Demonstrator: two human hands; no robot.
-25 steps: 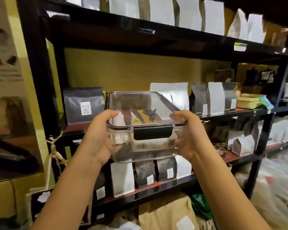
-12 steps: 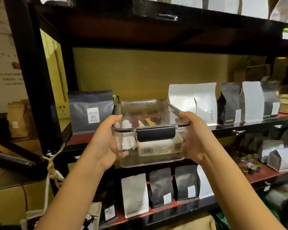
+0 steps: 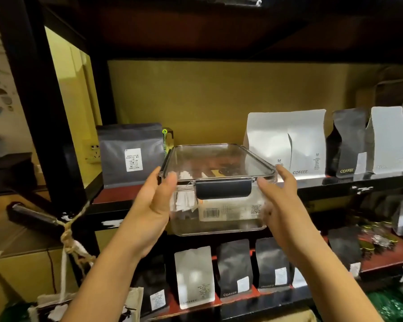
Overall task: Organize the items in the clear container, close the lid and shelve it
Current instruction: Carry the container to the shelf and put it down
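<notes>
The clear container [image 3: 221, 205] has its lid shut, with a black latch [image 3: 223, 188] on the near side. Paper packets and a barcoded label show through its walls. I hold it level between both hands, in front of the middle shelf's [image 3: 335, 182] front edge, in the gap between a grey bag and a white bag. My left hand [image 3: 153, 205] grips its left side with the thumb on the lid corner. My right hand [image 3: 280, 201] presses its right side, fingers spread and blurred.
A grey coffee bag [image 3: 132, 154] stands left of the gap and white coffee bags [image 3: 286, 145] right of it, with more black and white bags further right. The lower shelf [image 3: 382, 259] holds several bags. A black upright post [image 3: 40, 101] stands at the left.
The container has moved up and forward toward the middle shelf and now sits closer to the gap between the bags. My right hand's fingers have spread along its side.
</notes>
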